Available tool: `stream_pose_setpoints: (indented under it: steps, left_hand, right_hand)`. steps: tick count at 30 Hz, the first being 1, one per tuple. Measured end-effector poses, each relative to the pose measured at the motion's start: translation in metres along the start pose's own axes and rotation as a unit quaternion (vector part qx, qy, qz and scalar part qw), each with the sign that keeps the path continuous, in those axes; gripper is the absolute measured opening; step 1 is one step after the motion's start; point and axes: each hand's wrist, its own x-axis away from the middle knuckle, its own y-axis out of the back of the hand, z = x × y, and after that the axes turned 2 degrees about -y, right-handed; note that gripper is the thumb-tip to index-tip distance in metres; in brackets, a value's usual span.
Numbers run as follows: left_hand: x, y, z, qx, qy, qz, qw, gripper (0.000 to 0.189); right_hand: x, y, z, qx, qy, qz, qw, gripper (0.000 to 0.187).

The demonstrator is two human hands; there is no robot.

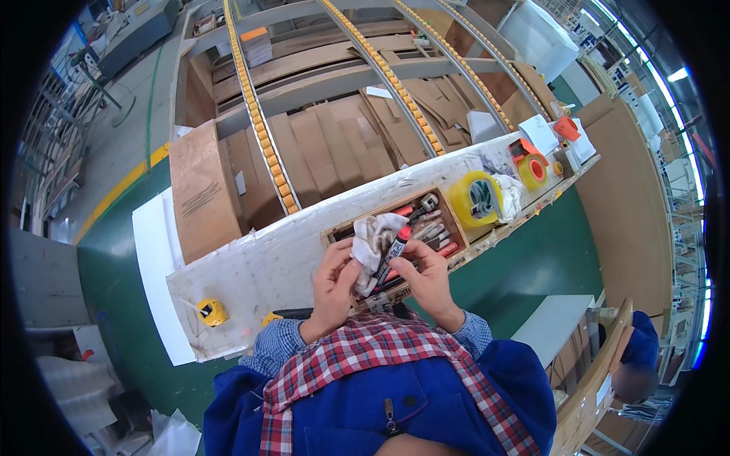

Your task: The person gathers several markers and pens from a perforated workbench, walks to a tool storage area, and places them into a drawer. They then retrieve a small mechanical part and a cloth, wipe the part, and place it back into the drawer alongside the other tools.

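My left hand (pixel 336 276) grips a stained white rag (pixel 373 242), bunched up above its fingers. In my right hand (pixel 425 273) is a black marker pen (pixel 392 256) with a red cap, tilted, its red end pointing up. The rag and the pen lie close against each other. Both hands are over a shallow wooden box (pixel 461 236) holding several markers, sticks and dark tools. Part of the box is hidden by my hands and the rag.
On the white-covered bench (pixel 256 251) are a yellow tape measure (pixel 212 312), a yellow tape roll (pixel 470 199) and an orange tape dispenser (pixel 523 151). Beyond run roller rails (pixel 259 119) over cardboard sheets (pixel 319 142). Another person (pixel 639 347) is at lower right.
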Motion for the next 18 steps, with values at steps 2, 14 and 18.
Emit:
stream_pose_setpoints:
  steps: [2, 14, 18]
  left_hand:
    - [-0.002, 0.001, -0.005, 0.090, 0.072, -0.006, 0.993, 0.025]
    - [-0.002, 0.002, 0.003, 0.123, 0.100, 0.010, 0.987, 0.018]
    - [-0.003, 0.001, 0.010, 0.172, 0.142, -0.022, 0.975, 0.018]
  right_hand:
    - [0.001, 0.005, 0.000, 0.074, 0.014, 0.002, 0.997, 0.019]
    - [-0.004, 0.003, 0.014, 0.418, 0.214, 0.056, 0.881, 0.020]
    - [-0.005, 0.004, 0.014, 0.426, 0.227, 0.074, 0.873, 0.019]
